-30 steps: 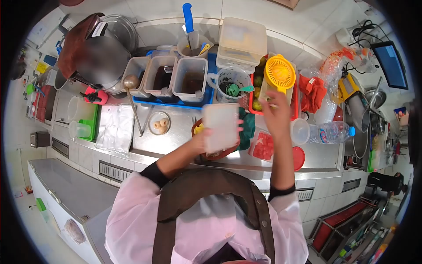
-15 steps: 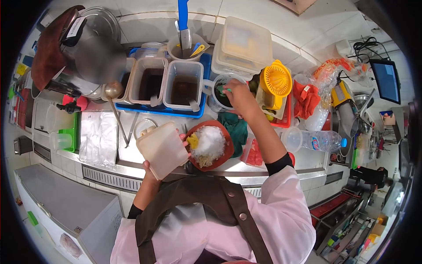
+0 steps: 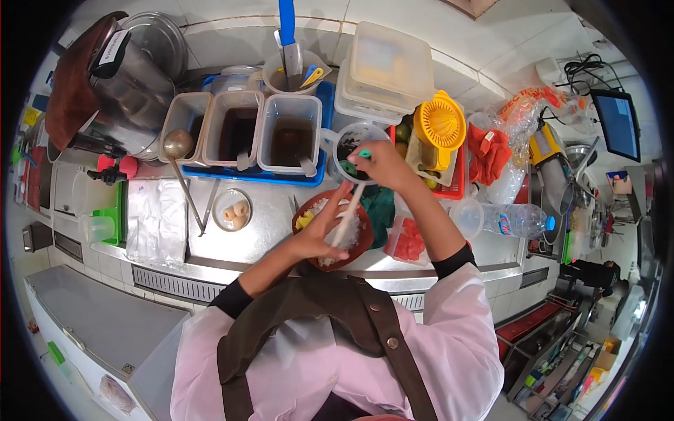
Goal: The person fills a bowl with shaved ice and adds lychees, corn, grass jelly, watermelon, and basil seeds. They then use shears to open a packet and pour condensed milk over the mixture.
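My left hand (image 3: 324,228) grips a pale square plastic lid (image 3: 347,217), turned nearly edge-on above the reddish-brown bowl (image 3: 364,242). White shaved ice and yellow pieces (image 3: 304,220) show in that bowl, partly behind the hand and lid. Over the clear handled jug (image 3: 337,140), my right hand (image 3: 382,165) is closed on a green utensil (image 3: 364,154). Dark contents show inside the jug. A dark green cloth (image 3: 381,217) lies beside the bowl, and a tub of red cubes (image 3: 409,242) stands to its right.
Tubs of dark liquid (image 3: 291,144) stand on a blue tray (image 3: 260,176). A ladle (image 3: 178,144) rests in the leftmost tub. Right of the jug are a yellow juicer (image 3: 441,130) and a water bottle (image 3: 516,223). Left are a small round dish (image 3: 232,210) and plastic bags (image 3: 156,221).
My left hand has moved right and up, turning the lid from face-up to nearly edge-on over the bowl. The small round dish is now uncovered. My right hand has shifted slightly down at the jug.
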Demonstrator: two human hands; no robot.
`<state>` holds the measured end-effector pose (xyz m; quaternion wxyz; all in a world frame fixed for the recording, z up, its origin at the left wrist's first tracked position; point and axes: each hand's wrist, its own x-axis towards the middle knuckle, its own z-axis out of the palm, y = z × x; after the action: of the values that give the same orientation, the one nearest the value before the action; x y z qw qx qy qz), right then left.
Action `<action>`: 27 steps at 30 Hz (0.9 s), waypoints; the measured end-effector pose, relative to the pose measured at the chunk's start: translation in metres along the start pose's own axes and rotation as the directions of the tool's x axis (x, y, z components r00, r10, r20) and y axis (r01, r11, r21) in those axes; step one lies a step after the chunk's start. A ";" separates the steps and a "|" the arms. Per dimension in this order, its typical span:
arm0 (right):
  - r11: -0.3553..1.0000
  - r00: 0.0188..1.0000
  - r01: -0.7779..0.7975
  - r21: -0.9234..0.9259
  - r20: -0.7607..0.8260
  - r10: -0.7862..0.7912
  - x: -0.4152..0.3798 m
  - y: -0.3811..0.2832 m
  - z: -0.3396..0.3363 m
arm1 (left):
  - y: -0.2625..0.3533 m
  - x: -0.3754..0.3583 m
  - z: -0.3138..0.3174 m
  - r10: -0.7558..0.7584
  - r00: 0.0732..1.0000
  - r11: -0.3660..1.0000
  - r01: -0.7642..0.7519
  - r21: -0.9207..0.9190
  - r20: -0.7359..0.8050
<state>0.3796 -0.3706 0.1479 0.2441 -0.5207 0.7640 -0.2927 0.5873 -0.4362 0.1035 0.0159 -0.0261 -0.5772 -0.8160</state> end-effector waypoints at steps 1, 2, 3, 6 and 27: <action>0.984 0.993 -0.116 0.138 -0.015 0.119 -0.003 -0.001 -0.007 | -0.004 0.003 0.002 -0.007 1.000 1.000 0.007 -0.025 -0.002; 0.935 0.971 -0.226 0.272 -0.013 0.238 -0.005 -0.011 -0.020 | -0.008 0.008 0.006 -0.012 1.000 0.999 0.012 -0.051 -0.002; 0.857 0.935 -0.328 0.397 0.006 0.355 -0.009 -0.014 -0.030 | -0.011 0.011 0.008 -0.016 1.000 0.997 0.015 -0.079 -0.001; 0.730 0.913 -0.306 0.611 -0.029 0.406 -0.019 0.003 -0.048 | -0.018 0.009 0.011 -0.004 1.000 0.993 0.004 -0.120 0.000; 0.596 0.868 -0.354 0.720 0.016 0.496 -0.020 0.017 -0.056 | -0.025 0.017 0.017 -0.008 1.000 0.993 0.006 -0.116 -0.022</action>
<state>0.3374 -0.3357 0.1769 0.4135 -0.1598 0.7148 -0.5408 0.5695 -0.4120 0.0869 0.0180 -0.0157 -0.5286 -0.8486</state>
